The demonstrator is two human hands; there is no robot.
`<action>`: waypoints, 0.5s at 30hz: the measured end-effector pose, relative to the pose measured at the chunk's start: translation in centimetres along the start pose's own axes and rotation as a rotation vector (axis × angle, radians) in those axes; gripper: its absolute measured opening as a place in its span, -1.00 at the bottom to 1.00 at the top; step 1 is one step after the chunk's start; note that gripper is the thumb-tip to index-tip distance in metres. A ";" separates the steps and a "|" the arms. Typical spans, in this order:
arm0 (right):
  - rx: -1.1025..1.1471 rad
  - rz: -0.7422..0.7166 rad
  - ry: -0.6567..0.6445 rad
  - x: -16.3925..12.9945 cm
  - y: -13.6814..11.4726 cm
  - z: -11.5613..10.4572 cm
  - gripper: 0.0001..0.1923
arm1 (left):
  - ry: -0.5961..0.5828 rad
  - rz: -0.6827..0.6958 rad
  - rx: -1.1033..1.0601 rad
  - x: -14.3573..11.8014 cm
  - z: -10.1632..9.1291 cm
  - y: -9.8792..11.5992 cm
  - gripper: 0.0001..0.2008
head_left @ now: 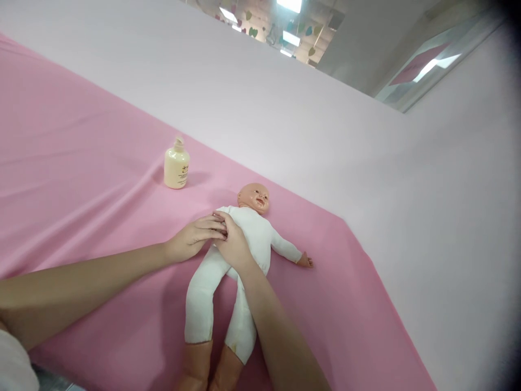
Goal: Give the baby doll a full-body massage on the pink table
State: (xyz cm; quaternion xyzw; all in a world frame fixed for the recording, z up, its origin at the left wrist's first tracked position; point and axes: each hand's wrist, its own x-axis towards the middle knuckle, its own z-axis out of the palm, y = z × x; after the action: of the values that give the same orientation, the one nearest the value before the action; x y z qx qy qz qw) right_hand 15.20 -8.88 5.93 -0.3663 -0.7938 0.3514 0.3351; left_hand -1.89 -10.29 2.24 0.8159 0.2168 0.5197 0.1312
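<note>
A baby doll [254, 233] with a white cloth body lies on its back, its bare head [253, 197] toward the wall. My left hand [194, 237] comes in from the left, its fingers overlapping those of my right hand [233, 243]. Both hands are closed together at the doll's side, around where its arm on the left would be; that arm is hidden beneath them. The doll's other arm [287, 247] stretches out to the right. Its legs [199, 309] point toward me, partly behind my right forearm.
A pale yellow pump bottle [176, 168] stands upright to the left of the doll's head. Pink cloth [101, 179] with a few creases covers the table. A white wall [285, 119] runs along the far and right edges, with windows [280, 27] above.
</note>
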 end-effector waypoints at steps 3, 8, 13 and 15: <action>0.052 -0.001 -0.004 0.0 0.2 0.0 -0.33 | -0.016 0.026 0.051 -0.6 0.1 -0.5 -0.61; 0.086 0.019 0.019 0.0 0.2 0.0 -0.23 | -0.048 0.072 0.151 -1.0 0.0 -0.6 -0.48; -0.053 -0.032 -0.042 0.1 -0.2 0.1 -0.48 | -0.052 0.044 0.213 -1.0 0.3 0.0 -0.41; -0.103 -0.101 -0.061 0.1 -0.3 0.1 -0.65 | -0.042 0.029 0.212 -0.9 0.4 0.3 -0.37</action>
State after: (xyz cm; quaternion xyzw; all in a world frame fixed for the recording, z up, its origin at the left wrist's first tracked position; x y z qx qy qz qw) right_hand 14.91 -8.97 6.18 -0.3316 -0.8380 0.3039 0.3088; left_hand -1.80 -11.02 1.50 0.8390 0.2557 0.4785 0.0411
